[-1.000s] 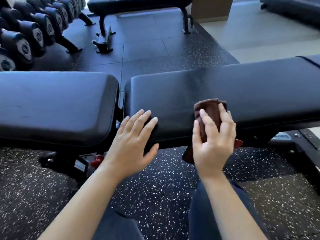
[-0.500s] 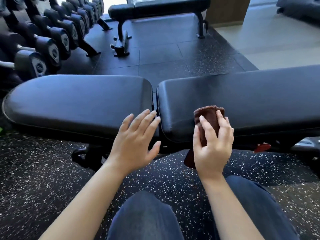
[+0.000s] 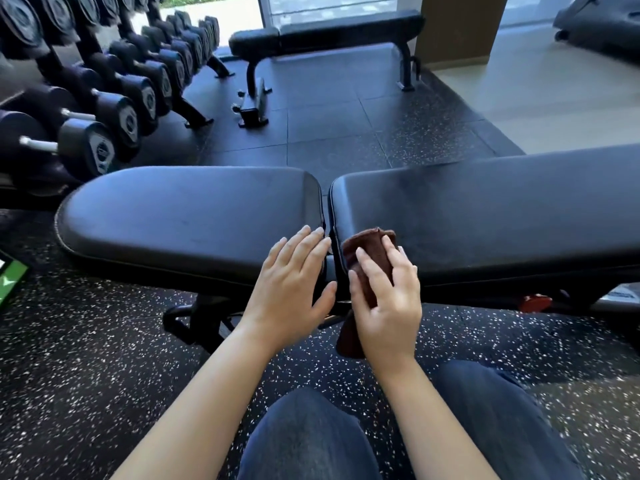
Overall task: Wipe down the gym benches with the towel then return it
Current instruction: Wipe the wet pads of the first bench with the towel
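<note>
A black gym bench stands across my view with two pads, a left pad [image 3: 180, 216] and a longer right pad [image 3: 502, 209], separated by a narrow gap. A folded brown towel [image 3: 367, 247] lies over the near left corner of the right pad, and its lower end hangs below the edge. My right hand [image 3: 388, 306] presses on the towel with spread, nearly straight fingers. My left hand [image 3: 291, 285] lies flat against the near right edge of the left pad, right beside the gap, and holds nothing.
A dumbbell rack [image 3: 104, 98] lines the left side. A second black bench [image 3: 329, 36] stands at the back by a brown pillar [image 3: 457, 29]. A red knob [image 3: 535, 303] sits under the right pad. My knees in jeans are close to the bench.
Both hands have slid left along the bench. The towel went from mid-pad to the right pad's left corner. My left hand crossed the gap onto the left pad's edge.
</note>
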The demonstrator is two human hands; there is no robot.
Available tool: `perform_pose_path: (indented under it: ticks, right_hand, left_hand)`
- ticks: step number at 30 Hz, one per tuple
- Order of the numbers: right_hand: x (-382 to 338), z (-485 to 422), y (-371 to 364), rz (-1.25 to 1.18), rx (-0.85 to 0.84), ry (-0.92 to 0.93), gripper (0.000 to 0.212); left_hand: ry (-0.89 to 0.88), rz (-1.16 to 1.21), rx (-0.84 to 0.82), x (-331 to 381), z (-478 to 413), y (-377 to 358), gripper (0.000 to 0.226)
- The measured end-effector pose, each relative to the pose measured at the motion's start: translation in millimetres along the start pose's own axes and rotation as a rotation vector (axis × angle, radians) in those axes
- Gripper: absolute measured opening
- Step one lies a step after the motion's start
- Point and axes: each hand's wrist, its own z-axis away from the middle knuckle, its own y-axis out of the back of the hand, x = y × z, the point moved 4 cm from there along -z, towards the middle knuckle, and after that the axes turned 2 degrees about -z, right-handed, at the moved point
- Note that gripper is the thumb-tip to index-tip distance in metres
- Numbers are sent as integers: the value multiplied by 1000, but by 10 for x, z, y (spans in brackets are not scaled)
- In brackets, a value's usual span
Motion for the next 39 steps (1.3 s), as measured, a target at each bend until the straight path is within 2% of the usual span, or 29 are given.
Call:
perform_pose_path:
  ticks: [4,8,11,14,16,21,27,30,35,39]
  right_hand:
    - [-120,-205,56,-315,-150,-99,29]
    - [-254,-584,-125,-449,-226,-217,27]
    - [-345,-854,-462,-431,-337,-294,28]
    - [-346,-878,-825,-308,-631,-319,39]
    - [-284,-792,-909,-230,-738,-276,48]
    - [-207,-815,-1046,-190,-757,-179,51]
    - [-16,-1334,-1421,-120,-806,-171,50]
    - [-3,-1236,-1354,-146,-818,-173,52]
    - [-57,-769,-1094,-43,-792,-129,57]
    - [-2,-1137,-1368,15,-840,-132,56]
  left_hand:
    - [62,-14,3,-112,65,115,56]
    - [117,-129,23,-396,8,286,57]
    - [198,-128,20,-596,-131,373,63]
    - [241,-147,-19,-698,-185,321,67]
    - [235,-159,-23,-713,-196,276,69]
    - [272,-164,-71,-751,-221,259,78]
    - [278,-156,-60,-746,-232,291,63]
    - [290,-151,-70,-745,-234,285,61]
    - [305,-154,-71,-733,-236,295,60]
    - [304,-165,-62,-717,-240,306,59]
